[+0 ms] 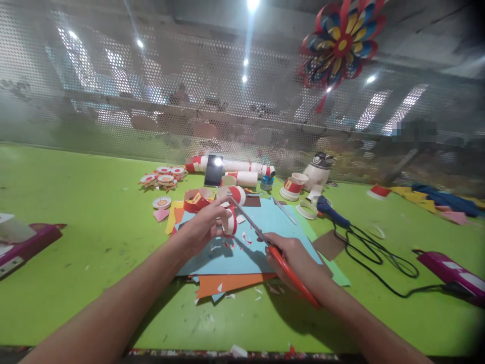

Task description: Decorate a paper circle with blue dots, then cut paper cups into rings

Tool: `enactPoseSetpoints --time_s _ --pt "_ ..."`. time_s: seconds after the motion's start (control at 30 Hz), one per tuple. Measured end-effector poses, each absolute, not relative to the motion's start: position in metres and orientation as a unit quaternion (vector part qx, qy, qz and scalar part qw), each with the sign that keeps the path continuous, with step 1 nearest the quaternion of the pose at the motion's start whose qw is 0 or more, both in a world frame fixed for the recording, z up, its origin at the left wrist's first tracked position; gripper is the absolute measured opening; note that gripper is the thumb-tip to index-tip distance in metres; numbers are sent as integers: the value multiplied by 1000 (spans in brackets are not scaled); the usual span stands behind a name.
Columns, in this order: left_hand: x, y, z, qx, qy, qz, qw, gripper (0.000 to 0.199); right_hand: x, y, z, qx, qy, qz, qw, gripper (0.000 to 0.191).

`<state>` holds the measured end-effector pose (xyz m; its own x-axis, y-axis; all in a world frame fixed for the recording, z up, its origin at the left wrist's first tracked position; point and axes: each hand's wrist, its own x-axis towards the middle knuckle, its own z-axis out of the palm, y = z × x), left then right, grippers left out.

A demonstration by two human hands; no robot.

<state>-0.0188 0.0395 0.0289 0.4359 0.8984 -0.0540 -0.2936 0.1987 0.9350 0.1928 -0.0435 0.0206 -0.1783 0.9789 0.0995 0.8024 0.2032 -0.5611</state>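
Note:
My left hand [208, 222] is closed round a small red and white paper cup piece [229, 221], its rim turned to the right. In my right hand [293, 258] are scissors [286, 270] with orange-red handles, the long blades [246, 215] pointing up and left toward my left fingers. The blade tips lie close to the left thumb; whether they touch the paper cannot be made out. Beneath both hands lies a light blue paper sheet [242, 265] scattered with small red and white scraps [248, 237].
Stacked cups [291, 187], a phone [213, 171], a blue ink bottle [267, 181] and a kettle [319, 171] stand behind. Paper flowers [163, 178] lie back left. To the right are a blue-handled glue gun [333, 211], its black cord and a purple power strip [452, 273].

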Motion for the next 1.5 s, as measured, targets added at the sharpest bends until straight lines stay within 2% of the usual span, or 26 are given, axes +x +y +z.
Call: enactPoseSetpoints --time_s 0.27,0.43,0.73,0.83,1.07,1.3,1.5 --pt "-20 43 29 476 357 492 636 47 213 -25 17 -633 -710 160 265 31" --pt "-21 45 30 505 343 515 602 29 227 -13 11 -652 -687 129 293 36" --pt "-20 43 31 519 352 536 564 67 211 -25 18 -587 -725 184 310 34" --pt "-17 38 36 514 336 551 565 74 204 -33 30 -556 -753 186 300 34" --pt "-18 36 39 497 303 573 577 62 197 -48 52 -533 -786 173 263 27" --pt "-20 35 38 519 300 574 558 56 192 -52 48 -537 -790 169 242 28" --pt "-18 35 38 546 351 537 539 60 192 -53 41 -559 -770 192 239 23"
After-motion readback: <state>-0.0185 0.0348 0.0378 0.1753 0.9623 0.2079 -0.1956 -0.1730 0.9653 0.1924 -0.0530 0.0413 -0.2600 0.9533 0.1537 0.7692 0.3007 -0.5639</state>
